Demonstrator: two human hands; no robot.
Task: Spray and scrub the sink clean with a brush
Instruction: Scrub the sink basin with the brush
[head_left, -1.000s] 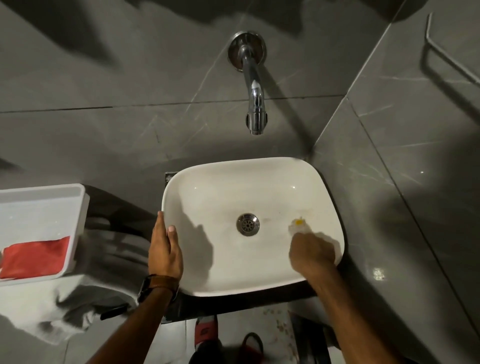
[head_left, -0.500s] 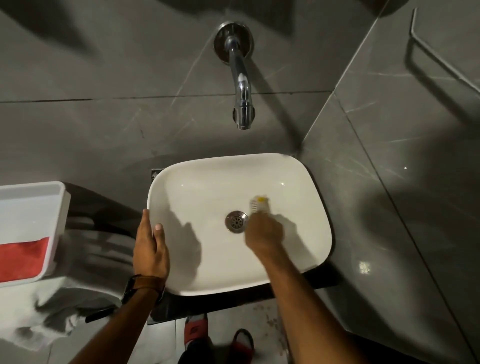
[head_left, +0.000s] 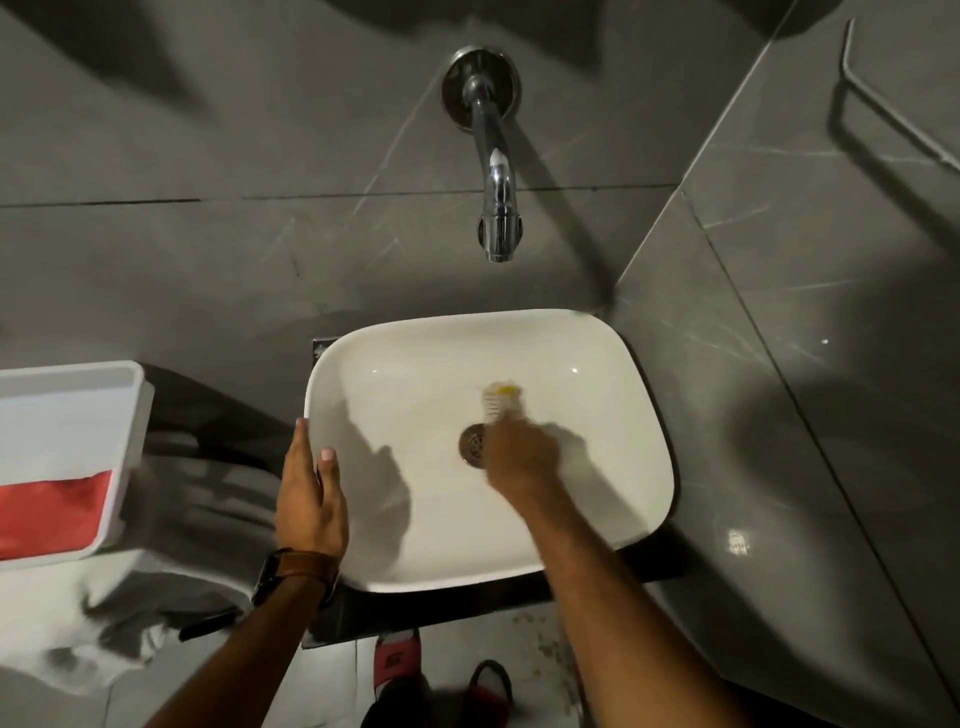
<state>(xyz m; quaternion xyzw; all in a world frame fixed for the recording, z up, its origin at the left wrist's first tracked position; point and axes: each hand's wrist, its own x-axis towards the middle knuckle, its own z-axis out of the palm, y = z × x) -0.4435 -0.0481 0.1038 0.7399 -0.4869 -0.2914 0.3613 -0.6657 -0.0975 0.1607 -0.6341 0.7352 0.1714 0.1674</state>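
Note:
A white rectangular sink (head_left: 618, 358) sits on a dark counter below a chrome wall tap (head_left: 496, 171). My right hand (head_left: 522, 457) is inside the basin, closed on a small brush (head_left: 498, 399) with pale bristles and a yellow top. The brush head presses on the basin floor just behind the drain (head_left: 471, 441), which my hand partly covers. My left hand (head_left: 311, 493), with a brown-strapped watch on the wrist, grips the sink's left rim, thumb inside the basin.
A white plastic tray (head_left: 78, 415) holding a red cloth (head_left: 52, 512) stands at the left, on a white cistern. Grey tiled walls close in behind and to the right, with a metal rail (head_left: 893, 104) on the right wall. Feet in red sandals (head_left: 397, 660) stand below.
My right hand has carried the brush from the basin's right side leftward to just behind the drain. The left hand has stayed on the rim.

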